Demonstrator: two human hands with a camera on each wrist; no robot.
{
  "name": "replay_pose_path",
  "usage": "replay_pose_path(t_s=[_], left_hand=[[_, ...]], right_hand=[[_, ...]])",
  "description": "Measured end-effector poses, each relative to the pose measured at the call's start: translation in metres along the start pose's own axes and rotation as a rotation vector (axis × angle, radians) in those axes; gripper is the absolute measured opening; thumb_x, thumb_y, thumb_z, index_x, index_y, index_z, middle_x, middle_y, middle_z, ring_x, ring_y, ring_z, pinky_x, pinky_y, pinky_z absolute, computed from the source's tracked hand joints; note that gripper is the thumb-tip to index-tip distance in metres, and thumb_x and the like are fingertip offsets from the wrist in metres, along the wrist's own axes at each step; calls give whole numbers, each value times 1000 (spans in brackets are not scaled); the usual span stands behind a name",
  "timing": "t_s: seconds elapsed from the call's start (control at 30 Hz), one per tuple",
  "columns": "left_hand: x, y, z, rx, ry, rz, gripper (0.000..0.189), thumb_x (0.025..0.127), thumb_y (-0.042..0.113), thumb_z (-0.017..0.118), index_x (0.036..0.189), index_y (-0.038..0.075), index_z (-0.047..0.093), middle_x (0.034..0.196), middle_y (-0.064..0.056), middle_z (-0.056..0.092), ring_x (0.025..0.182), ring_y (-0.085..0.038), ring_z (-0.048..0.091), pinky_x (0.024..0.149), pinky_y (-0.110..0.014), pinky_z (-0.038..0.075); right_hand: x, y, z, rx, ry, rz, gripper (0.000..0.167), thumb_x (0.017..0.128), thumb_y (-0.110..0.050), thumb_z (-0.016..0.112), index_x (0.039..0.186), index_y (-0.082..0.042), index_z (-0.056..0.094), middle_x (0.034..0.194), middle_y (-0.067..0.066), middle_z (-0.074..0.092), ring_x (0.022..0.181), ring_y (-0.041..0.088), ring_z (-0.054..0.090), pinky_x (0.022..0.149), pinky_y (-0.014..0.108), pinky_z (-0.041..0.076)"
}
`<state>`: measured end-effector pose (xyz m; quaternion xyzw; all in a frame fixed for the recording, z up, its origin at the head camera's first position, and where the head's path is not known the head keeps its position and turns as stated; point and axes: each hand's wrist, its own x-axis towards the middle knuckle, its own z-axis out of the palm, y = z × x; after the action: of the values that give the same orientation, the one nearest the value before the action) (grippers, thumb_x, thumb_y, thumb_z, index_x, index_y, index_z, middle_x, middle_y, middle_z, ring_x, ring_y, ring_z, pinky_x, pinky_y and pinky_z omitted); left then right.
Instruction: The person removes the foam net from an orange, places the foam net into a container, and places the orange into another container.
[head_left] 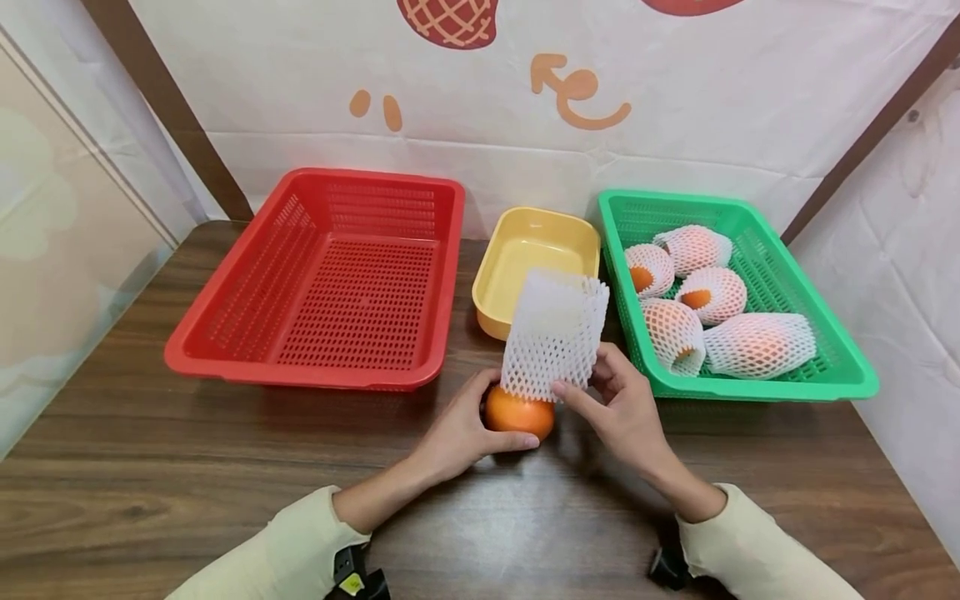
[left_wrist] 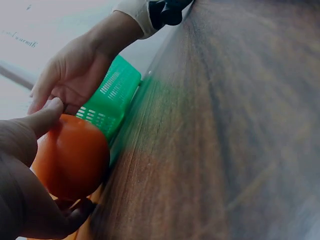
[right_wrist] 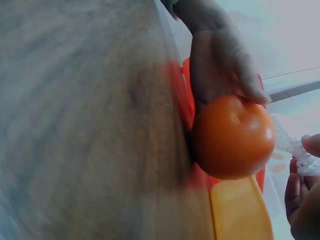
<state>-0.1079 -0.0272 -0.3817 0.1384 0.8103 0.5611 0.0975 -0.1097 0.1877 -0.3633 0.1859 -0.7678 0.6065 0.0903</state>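
My left hand (head_left: 459,429) grips a smooth, round orange fruit (head_left: 519,415) from its left side, with the thumb along the near side. In the left wrist view the fruit (left_wrist: 72,157) sits between thumb and fingers. A white foam net sleeve (head_left: 551,342) stands up from the fruit's far side, its lower edge overlapping the top of it. The right hand (head_left: 622,408) pinches this sleeve near its lower right edge. The right wrist view shows a crumpled part of the net (right_wrist: 308,166) at the right fingers. How far the sleeve goes round the fruit is hidden.
A red basket (head_left: 300,371) stands at the left, with nothing visible inside. Behind the hands is a yellow tray (head_left: 487,321). At the right, a green basket (head_left: 832,354) holds several net-wrapped orange fruits (head_left: 761,346). All stand on a wooden table (head_left: 187,467) before a printed cloth.
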Motion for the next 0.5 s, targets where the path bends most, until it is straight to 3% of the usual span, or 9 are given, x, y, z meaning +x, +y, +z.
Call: replay_pose_path(t_s=[0.27,0.4,0.5], left_hand=[[-1,1,-2,5,-39,24,75,66,34,88,129,13,52,116,0,58,92,-15,59,80,-35,49],[-3,3,-5,22,-53,35,77,67,36,87,131,13,52,119,0,58,92,-14,61,80,-35,49],[-5,7,-9,22,-43,85,75,66,34,88,130,15,52,121,3,58,96,-14,60,84,-36,48]], right_hand=[[7,-11,-15,-28,-10,57,46,84,-6,73,124,-4,50,105,11,68,85,20,64,71,26,54],[14,-19,-21,-47,-5,34,46,85,-6,72,126,-3,49,107,11,68,87,19,65,71,25,54],[22,-25,-25,-57,-12,2,47,85,-3,71,127,-2,49,108,13,68,87,20,65,71,25,54]])
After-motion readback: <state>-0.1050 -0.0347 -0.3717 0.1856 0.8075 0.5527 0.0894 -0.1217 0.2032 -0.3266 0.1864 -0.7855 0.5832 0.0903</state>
